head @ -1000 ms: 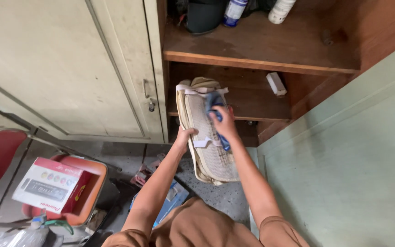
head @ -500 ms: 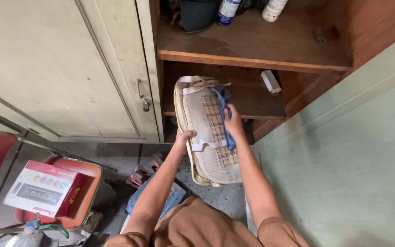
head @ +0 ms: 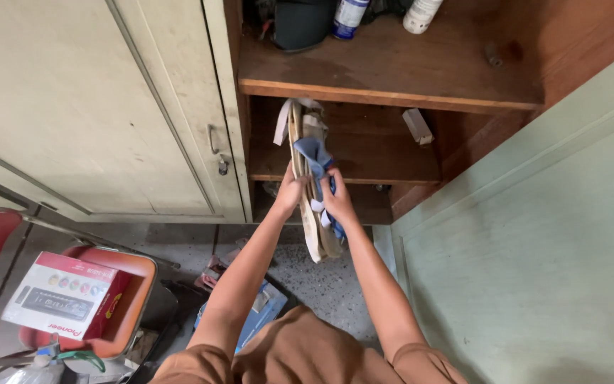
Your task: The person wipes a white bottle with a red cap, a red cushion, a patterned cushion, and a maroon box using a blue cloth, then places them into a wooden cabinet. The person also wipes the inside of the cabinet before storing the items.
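I hold a flat beige padded item (head: 313, 235) with straps edge-on in front of an open wooden cupboard. My left hand (head: 290, 193) grips its left edge at mid-height. My right hand (head: 337, 200) presses a blue cloth (head: 314, 155) against its right face. The item hangs upright, its top near the lower shelf (head: 385, 171) and its bottom end above the floor.
The upper shelf (head: 392, 78) carries a dark container (head: 303, 23) and two bottles (head: 349, 16). A small white block (head: 418, 126) lies on the lower shelf. A cream cupboard door (head: 108, 107) stands at left. A red chair (head: 119, 299) holds a boxed device (head: 65, 293). A green wall (head: 534, 249) is at right.
The padded item has turned from facing me flat to edge-on. My right hand with the cloth has slid down its side, and my left hand has shifted to its edge.
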